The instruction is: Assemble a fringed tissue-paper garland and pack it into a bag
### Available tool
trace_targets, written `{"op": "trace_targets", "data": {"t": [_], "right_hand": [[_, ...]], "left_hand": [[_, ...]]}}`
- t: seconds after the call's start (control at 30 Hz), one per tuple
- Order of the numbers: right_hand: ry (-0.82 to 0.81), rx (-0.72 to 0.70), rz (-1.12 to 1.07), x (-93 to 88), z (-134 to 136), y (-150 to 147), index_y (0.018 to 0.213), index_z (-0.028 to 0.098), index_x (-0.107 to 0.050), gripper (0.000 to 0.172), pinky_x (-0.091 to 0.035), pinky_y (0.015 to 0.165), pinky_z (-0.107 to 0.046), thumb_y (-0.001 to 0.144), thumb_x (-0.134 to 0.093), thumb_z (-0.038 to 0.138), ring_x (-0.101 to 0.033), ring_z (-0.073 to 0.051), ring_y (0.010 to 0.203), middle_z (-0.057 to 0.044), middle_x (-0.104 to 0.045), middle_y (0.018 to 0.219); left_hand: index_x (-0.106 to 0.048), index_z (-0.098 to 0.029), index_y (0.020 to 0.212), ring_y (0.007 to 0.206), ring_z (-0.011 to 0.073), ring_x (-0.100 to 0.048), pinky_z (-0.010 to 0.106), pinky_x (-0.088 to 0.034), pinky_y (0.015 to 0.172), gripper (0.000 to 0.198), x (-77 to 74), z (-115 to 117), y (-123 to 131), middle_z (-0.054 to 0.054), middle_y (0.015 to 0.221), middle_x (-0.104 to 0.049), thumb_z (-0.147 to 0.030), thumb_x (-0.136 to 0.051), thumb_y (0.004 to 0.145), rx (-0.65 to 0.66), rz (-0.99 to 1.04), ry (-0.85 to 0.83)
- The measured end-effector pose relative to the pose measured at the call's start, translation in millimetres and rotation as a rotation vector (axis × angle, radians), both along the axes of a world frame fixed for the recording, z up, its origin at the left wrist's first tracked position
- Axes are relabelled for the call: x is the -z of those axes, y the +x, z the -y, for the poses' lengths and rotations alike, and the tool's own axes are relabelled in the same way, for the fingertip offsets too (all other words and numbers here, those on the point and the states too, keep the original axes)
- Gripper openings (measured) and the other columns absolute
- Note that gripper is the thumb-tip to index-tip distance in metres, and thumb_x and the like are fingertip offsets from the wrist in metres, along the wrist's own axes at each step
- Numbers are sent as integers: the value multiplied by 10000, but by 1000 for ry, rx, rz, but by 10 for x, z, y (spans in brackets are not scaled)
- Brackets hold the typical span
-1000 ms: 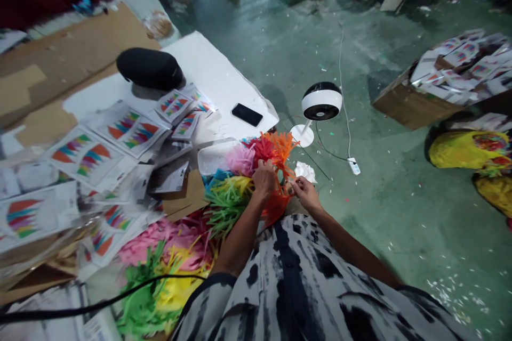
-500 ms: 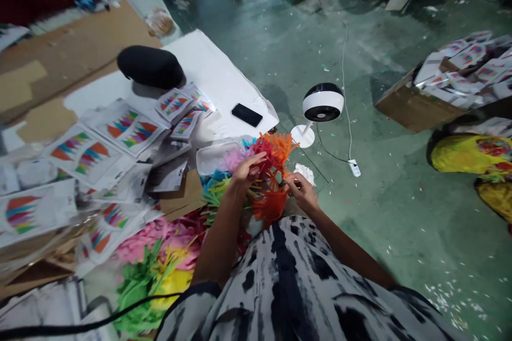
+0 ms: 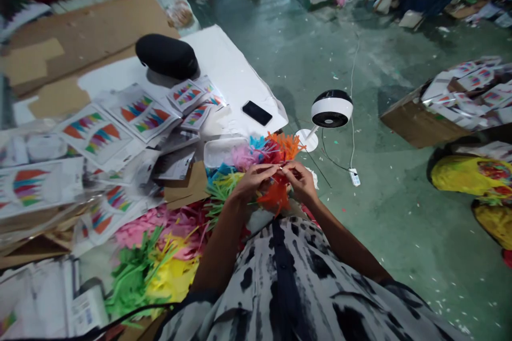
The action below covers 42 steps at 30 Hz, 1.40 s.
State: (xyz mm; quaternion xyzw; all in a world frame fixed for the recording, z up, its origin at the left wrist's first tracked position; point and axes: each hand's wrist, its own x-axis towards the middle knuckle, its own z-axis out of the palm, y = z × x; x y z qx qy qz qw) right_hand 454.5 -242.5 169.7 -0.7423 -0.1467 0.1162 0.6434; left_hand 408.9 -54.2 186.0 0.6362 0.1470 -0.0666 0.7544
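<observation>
Here, left hand (image 3: 254, 181) and right hand (image 3: 303, 182), both closed, with fingertips meeting in a tight pinch on a fringed orange-red paper bunch (image 3: 275, 196), its loose strands hanging just below the grip. Directly beyond the hands, an orange paper fringe (image 3: 286, 145) and pink and teal tufts, nearly touching. Left of the left hand, the rim of a white foam tray (image 3: 224, 152), then overlapping printed sheets (image 3: 138, 117). Below the left forearm, heaped green paper fringe (image 3: 134, 272). Right of the right hand, a wide stretch of green-painted floor (image 3: 400, 234) as open room, with a white desk fan (image 3: 332, 109) farther ahead.
</observation>
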Motion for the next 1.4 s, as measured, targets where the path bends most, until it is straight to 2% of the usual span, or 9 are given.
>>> {"op": "trace_targets", "data": {"t": [0.1,0.2,0.3,0.43,0.57,0.8,1.07,1.3,1.4], "right_hand": [[56,37,-125,2,-44,-32,872,219,-677,309,-476,708,-282,908,-708,524,-582,-152,719,-2,-652,818],[32,-10,-160,-58,-61,-78,857,212,-682,348,-439,648,-267,892,-721,555,-523,-135,663,9,-609,771],[-4,-66,-146,-141,-64,-139,881,216,-692,350,-444,654,-270,906,-705,564,-531,-139,682,-1,-622,804],[-32,-97,-131,-220,-71,-213,854,215,-677,362,-449,658,-277,916,-690,571,-535,-144,688,-3,-620,802],[-17,-70,-136,-253,-65,-257,850,215,-673,372,-451,650,-282,911,-683,581,-540,-147,679,-8,-632,806],[-133,-65,44,-266,-18,-286,891,230,-709,258,-481,771,-307,968,-638,466,-611,-185,837,-42,-696,934],[-43,-36,-159,-280,-64,-311,848,214,-671,354,-458,643,-283,913,-691,562,-559,-152,668,-8,-641,780],[-233,-11,200,-328,-50,-309,906,227,-693,204,-481,797,-302,1001,-606,385,-639,-183,871,-46,-711,964],[-233,21,213,-352,-65,-300,911,221,-695,195,-474,780,-293,1003,-599,364,-636,-173,851,-41,-715,960]], "left_hand": [[-839,-180,1001,805,216,-730,297,-575,682,355,-92,-46,-21,74,877,-803,-496,-757,861,54,42,139],[-833,-201,1025,924,220,-733,320,-587,811,289,-149,-34,9,79,1034,-813,-424,-766,854,-137,154,320],[-813,-201,1069,969,215,-731,329,-584,860,307,-170,35,40,88,1100,-801,-403,-783,840,-212,214,310],[-795,-173,935,698,170,-691,295,-563,653,291,-176,124,21,66,861,-787,-437,-801,815,-216,156,143],[-786,-171,922,500,114,-571,255,-486,496,309,-200,160,-21,37,704,-737,-458,-806,808,-196,134,52],[-789,-160,913,520,107,-576,239,-477,487,333,-189,180,-43,52,758,-747,-465,-830,787,-191,122,60],[-798,-160,951,536,120,-599,250,-480,481,332,-142,113,-76,69,817,-767,-453,-818,797,-190,107,-14],[-786,-158,897,504,121,-597,234,-477,468,307,-233,153,-88,36,710,-733,-435,-829,771,-232,27,-36],[-767,-158,839,527,119,-614,226,-489,492,288,-280,192,-99,36,730,-738,-432,-823,772,-224,-10,-65]]}}
